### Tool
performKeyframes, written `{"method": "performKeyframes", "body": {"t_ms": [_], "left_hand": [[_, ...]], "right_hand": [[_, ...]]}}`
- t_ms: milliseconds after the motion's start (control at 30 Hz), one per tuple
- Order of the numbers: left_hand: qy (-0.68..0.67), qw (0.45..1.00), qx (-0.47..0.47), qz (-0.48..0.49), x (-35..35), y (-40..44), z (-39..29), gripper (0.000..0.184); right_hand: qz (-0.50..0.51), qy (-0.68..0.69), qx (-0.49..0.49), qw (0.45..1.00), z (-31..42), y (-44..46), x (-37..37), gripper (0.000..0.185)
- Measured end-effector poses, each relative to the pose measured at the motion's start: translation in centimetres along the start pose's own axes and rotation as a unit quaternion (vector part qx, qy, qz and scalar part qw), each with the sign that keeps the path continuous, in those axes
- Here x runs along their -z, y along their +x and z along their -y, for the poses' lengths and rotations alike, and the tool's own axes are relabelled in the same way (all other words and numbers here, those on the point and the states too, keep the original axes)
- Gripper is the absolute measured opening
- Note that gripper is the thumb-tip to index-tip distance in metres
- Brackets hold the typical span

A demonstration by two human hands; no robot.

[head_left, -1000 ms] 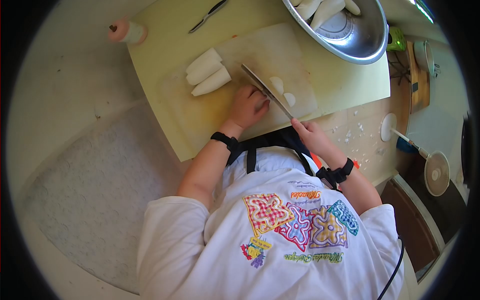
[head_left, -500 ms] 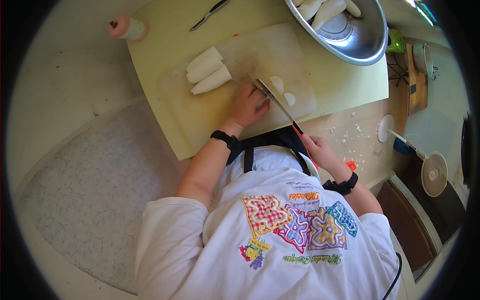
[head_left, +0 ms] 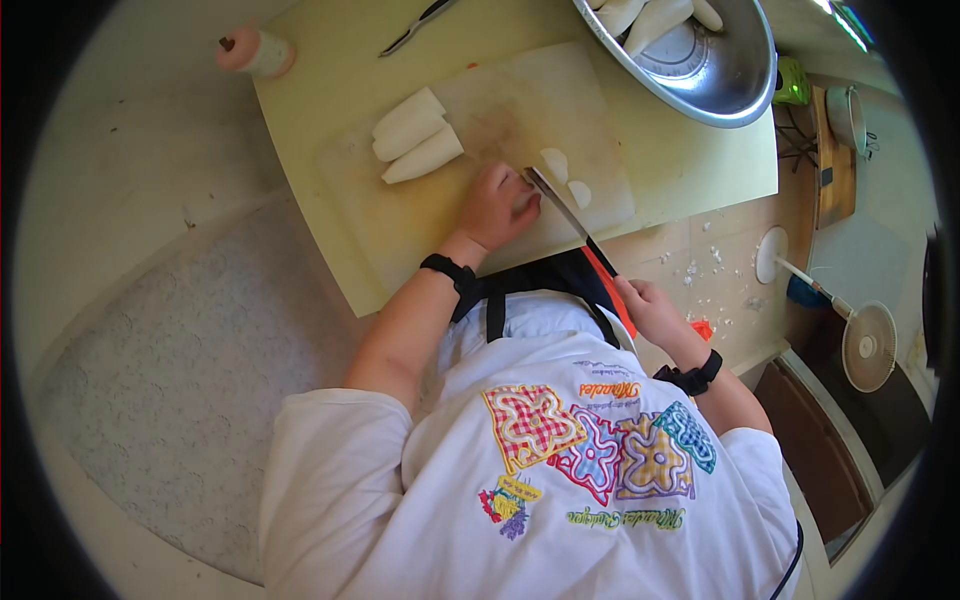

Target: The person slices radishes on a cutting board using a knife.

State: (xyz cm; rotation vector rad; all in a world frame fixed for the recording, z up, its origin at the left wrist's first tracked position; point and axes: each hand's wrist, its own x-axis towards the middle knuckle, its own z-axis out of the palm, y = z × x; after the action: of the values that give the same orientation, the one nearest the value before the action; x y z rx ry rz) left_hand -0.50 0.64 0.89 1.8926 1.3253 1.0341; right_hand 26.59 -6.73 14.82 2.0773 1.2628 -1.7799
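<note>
My left hand lies curled on the white cutting board, its fingers closed around a piece of white radish that is mostly hidden beneath them. In my right hand, near the table's front edge, is the dark handle of a kitchen knife. Its blade slants up and left, with the tip right beside my left fingertips. Two thin half-round radish slices rest just right of the blade. Up and left of my left hand, two long cut pieces of radish lie side by side on the board.
A large steel basin with several whole white radishes stands at the table's back right. A peeler and a pink-capped bottle are at the back left. White scraps litter the floor near a fan.
The knife and my right hand have shifted slightly right and toward me, bringing the blade tip lower. My left hand stays almost in place. The radish pieces and slices lie as before.
</note>
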Motion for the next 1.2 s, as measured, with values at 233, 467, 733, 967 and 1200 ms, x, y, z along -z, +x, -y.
{"method": "performKeyframes", "body": {"t_ms": [233,467,733,967,1200], "left_hand": [[0.008,1.000,-0.019,-0.021,-0.1,0.1,0.1,0.020],[0.015,1.000,-0.006,-0.003,0.1,-0.1,0.1,0.021],[0.022,1.000,-0.008,-0.008,0.0,-0.2,0.1,0.022],[0.031,0.999,-0.011,-0.005,-0.1,-0.2,0.2,0.025],[0.027,0.999,-0.010,0.028,-0.4,-0.1,0.6,0.028]], "right_hand": [[-0.008,-0.029,0.032,0.999,0.1,1.1,-0.3,0.066],[-0.007,-0.023,0.051,0.998,1.5,3.7,-1.1,0.067],[-0.009,-0.042,0.064,0.997,3.2,3.9,-1.6,0.065],[-0.017,-0.028,0.074,0.997,4.8,3.5,-1.8,0.065],[-0.045,-0.001,0.143,0.989,3.6,4.2,-2.5,0.067]]}}
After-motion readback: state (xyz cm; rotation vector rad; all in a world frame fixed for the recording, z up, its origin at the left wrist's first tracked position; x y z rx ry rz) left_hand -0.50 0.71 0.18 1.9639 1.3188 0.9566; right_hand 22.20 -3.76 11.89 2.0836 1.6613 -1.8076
